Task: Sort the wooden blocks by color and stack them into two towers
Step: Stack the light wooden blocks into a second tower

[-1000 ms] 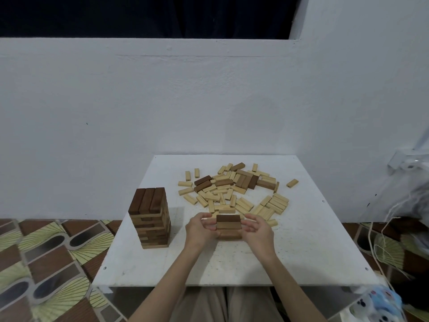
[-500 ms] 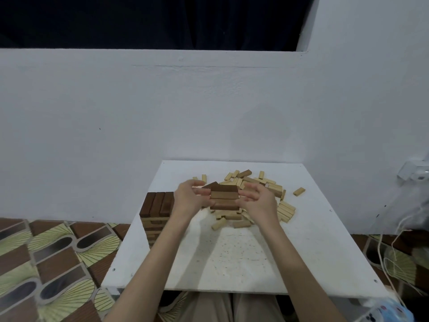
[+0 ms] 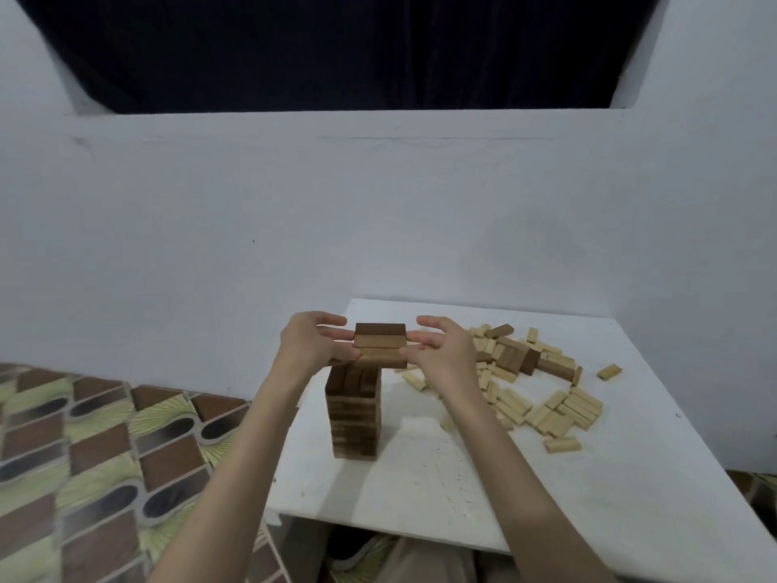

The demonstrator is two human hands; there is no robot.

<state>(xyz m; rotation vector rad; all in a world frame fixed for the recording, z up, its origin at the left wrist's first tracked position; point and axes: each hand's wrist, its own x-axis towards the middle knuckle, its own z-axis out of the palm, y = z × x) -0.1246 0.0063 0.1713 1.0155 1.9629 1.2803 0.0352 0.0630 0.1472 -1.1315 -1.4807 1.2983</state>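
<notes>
A tower of dark brown blocks stands near the left edge of the white table. Just above its top, a row of three dark blocks is squeezed side by side between my two hands. My left hand presses the left ends and my right hand presses the right ends, fingers pinching the set. A heap of loose blocks, mostly light with a few dark ones at the back, lies on the table to the right.
A white wall rises behind the table, with a dark opening above it. Patterned floor tiles lie to the left. One light block lies apart at the far right.
Both hands lifted the three dark blocks off the table and carried them left, to just above the dark tower. The camera turned left as well.
</notes>
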